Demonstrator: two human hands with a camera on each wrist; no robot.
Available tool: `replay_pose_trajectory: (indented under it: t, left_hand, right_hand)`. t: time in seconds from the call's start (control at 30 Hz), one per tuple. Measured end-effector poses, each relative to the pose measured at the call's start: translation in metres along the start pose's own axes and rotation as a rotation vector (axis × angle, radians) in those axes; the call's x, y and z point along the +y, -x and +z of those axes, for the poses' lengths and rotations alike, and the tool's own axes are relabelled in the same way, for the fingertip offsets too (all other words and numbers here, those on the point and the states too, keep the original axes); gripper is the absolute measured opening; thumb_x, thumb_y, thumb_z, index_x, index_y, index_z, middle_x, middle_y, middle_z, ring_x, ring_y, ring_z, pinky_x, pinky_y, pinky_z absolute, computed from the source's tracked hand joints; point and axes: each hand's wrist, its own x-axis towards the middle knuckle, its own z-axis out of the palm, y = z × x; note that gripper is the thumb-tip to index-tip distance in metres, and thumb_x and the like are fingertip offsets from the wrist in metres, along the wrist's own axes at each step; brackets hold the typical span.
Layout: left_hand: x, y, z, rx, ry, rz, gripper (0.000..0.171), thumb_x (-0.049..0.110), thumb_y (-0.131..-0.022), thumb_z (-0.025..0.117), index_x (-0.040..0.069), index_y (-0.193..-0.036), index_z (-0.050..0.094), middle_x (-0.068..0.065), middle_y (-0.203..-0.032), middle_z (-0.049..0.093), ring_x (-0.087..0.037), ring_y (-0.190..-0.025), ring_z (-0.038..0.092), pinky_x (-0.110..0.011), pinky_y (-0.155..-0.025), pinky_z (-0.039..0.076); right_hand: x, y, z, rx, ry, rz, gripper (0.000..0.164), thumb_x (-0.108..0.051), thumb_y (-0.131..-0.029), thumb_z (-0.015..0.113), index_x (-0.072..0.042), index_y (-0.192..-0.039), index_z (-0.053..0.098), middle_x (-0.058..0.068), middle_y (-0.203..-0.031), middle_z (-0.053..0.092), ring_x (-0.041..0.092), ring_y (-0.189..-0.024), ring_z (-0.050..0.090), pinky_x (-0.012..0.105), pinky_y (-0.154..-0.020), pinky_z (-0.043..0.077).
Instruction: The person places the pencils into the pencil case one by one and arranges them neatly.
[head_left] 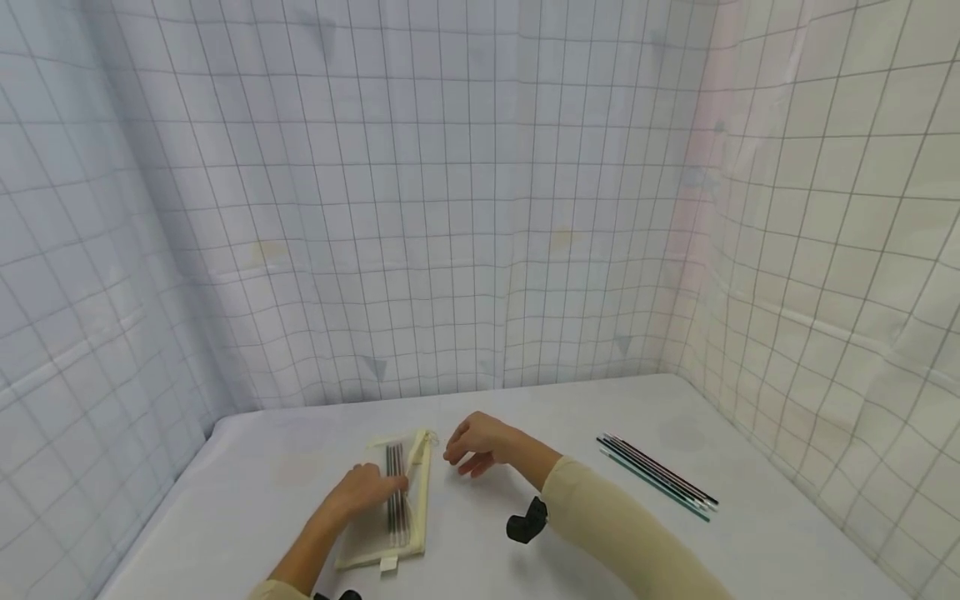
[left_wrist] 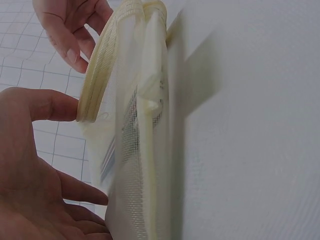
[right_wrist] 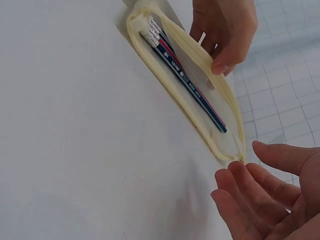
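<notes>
A mesh zip pencil case (head_left: 423, 508) with pale yellow edging lies on the table, its zipped mouth spread apart. Inside it are several dark pencils (right_wrist: 187, 84) with white erasers, one showing red. My left hand (head_left: 363, 492) holds the case by its zipper edge, the thumb on the edging and the other fingers behind the mesh. My right hand (head_left: 483, 442) hovers off the right side of the case, close to its far zipper end, fingers loosely bent and holding nothing. In the left wrist view the mesh partly hides the pencils (left_wrist: 109, 157).
To the right, a loose bunch of several pencils (head_left: 656, 475) lies slanted on the white table (head_left: 300, 442). Grid-patterned cloth (head_left: 465, 208) hangs behind and along both sides. A small fabric tab (head_left: 388, 564) sticks out at the near end of the case.
</notes>
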Motion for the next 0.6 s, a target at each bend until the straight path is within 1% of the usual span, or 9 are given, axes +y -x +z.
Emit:
replay_pose_trajectory:
  t: [0.23,0.43,0.6]
  left_hand:
    - [0.0,0.001,0.0,0.006,0.0,0.031,0.067,0.04,-0.081,0.064,-0.022,-0.104,0.06,-0.023,-0.093,0.063,-0.034,-0.084,0.058,-0.055,-0.085,0.05]
    - [0.001,-0.001,0.0,0.008,-0.003,0.027,0.068,0.04,-0.082,0.064,-0.023,-0.107,0.059,-0.024,-0.095,0.062,-0.034,-0.086,0.057,-0.056,-0.086,0.05]
    - [-0.003,-0.002,0.002,0.008,-0.005,0.024,0.069,0.041,-0.082,0.063,-0.023,-0.108,0.06,-0.023,-0.095,0.062,-0.034,-0.085,0.057,-0.056,-0.086,0.05]
  right_hand:
    - [0.009,0.008,-0.023,0.038,0.035,0.031,0.011,-0.009,-0.091,0.078,-0.003,-0.099,0.075,0.01,-0.09,0.074,0.025,-0.077,0.074,0.037,-0.067,0.06]
    - [0.015,0.017,-0.046,0.059,0.051,0.036,0.014,-0.011,-0.091,0.078,-0.003,-0.103,0.074,0.01,-0.092,0.074,0.025,-0.078,0.074,0.039,-0.07,0.06]
    - [0.025,0.021,-0.061,0.072,0.077,0.048,0.018,-0.013,-0.09,0.079,-0.005,-0.105,0.075,0.008,-0.093,0.074,0.023,-0.079,0.073,0.038,-0.072,0.06]
